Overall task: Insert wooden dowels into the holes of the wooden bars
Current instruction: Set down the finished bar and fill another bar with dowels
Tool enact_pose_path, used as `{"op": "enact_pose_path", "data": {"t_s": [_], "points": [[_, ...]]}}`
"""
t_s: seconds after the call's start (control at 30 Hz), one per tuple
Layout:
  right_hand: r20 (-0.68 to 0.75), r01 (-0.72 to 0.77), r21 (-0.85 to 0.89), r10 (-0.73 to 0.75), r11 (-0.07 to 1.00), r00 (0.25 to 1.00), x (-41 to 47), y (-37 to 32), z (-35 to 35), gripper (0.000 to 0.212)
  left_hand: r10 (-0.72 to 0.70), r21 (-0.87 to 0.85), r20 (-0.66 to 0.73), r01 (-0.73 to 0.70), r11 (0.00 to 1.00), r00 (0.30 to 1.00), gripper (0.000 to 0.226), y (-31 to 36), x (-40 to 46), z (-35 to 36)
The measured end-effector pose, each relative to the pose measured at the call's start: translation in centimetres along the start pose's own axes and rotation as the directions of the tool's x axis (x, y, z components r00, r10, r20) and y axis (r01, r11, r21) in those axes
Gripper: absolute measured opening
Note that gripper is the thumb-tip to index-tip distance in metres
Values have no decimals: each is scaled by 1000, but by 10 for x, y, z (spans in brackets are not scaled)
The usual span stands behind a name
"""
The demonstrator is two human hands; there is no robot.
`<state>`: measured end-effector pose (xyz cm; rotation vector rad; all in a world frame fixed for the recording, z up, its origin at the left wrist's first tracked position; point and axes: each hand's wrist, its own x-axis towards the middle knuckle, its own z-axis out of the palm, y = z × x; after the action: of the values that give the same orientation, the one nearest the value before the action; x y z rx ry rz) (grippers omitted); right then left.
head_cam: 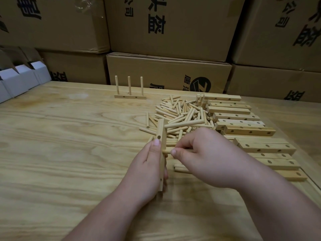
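My left hand (147, 164) grips a bar (161, 153) upright above the bench (69, 153). My right hand (201, 153) fingers (175, 152) pinch a dowel (167, 151) against its side, near the dowel pile (180, 113).

Bar (161, 146) and dowel (167, 151) in hands

I see a pale wooden worktop (73, 153) with strong wavy grain filling most of my view. Behind its far edge, brown cardboard boxes (166, 28) stand stacked in at least two tiers, forming a wall across the whole background, each printed with large black characters; one lower box (170, 73) also carries a round black logo. At the far left, small white cartons (19, 80) sit in a row on the worktop, seemingly open-topped. The light is even and soft, without hard shadows.
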<state>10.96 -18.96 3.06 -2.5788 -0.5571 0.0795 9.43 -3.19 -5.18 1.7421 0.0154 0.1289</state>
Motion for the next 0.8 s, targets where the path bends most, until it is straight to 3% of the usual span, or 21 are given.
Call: {"op": "enact_pose_path", "data": {"t_s": [0.17, 0.33, 0.53, 0.7, 0.8], "points": [[8, -11, 120, 11, 993, 1000, 3, 6, 3, 29, -38, -50, -15, 37, 998, 999, 47, 5, -1, 1], [-47, 2, 40, -1, 999, 999, 4, 4, 6, 28, 19, -13, -58, -20, 1000, 998, 45, 4, -1, 6], [29, 7, 85, -10, 996, 1000, 1, 6, 0, 31, -16, -35, 18, 17, 999, 1000, 45, 2, 0, 1], [-36, 26, 104, -22, 994, 999, 3, 5, 3, 25, -6, -80, -76, -1, 997, 997, 46, -2, 0, 4], [-98, -1, 141, 15, 990, 995, 2, 6, -3, 42, -36, -163, -85, 21, 986, 996, 48, 0, 0, 5]]}}
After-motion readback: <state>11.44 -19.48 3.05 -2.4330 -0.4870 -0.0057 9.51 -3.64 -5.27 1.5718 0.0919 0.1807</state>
